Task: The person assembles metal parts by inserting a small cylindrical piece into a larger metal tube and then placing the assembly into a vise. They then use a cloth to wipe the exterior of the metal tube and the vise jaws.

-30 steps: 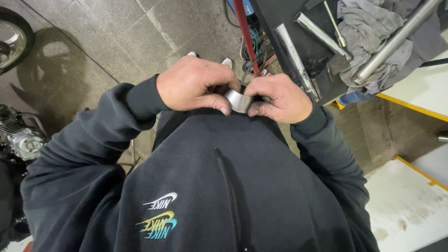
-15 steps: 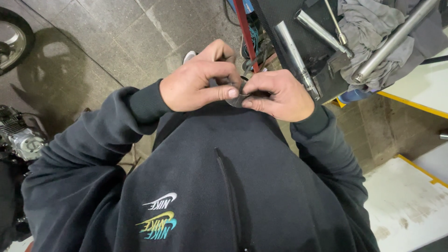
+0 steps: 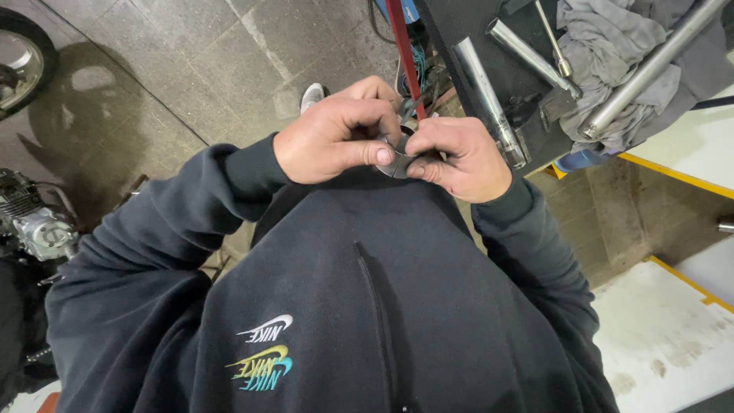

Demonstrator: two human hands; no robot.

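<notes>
A: Fingers first. Both hands are pinched on a small metal ring [image 3: 399,155], right up at the chest. The left hand [image 3: 336,141] has its thumb laid flat along the ring's near edge, the other fingers curled over the top.

B: And the right hand [image 3: 457,157]?

A: Closed on the ring's other side, thumb and forefinger clamping it, knuckles bunched. The ring sits between the two thumbs, mostly hidden; only a grey sliver shows.

B: Any change from half a second back?

A: Little. The grip is the same, and the hands sit in the same spot against the dark sweater [image 3: 367,306]. A second ago more of the bright metal showed between the hands, and the left fingers lay flatter; now they are arched over it and the piece is nearly covered.

B: Outward from there?

A: Just past the fingertips a red strap [image 3: 405,53] runs up and away. To the right of it, a dark bench [image 3: 527,115] carries steel tubes [image 3: 489,92], with a grey rag [image 3: 604,53] near its far right corner and a long tube [image 3: 650,69] lying across the rag.

B: Left side?

A: Tiled floor [image 3: 191,61], a wheel [image 3: 19,61] at the top left, an engine [image 3: 34,222] at the left edge. A shoe [image 3: 311,95] peeks out beyond the left hand. None of that has shifted.
</notes>
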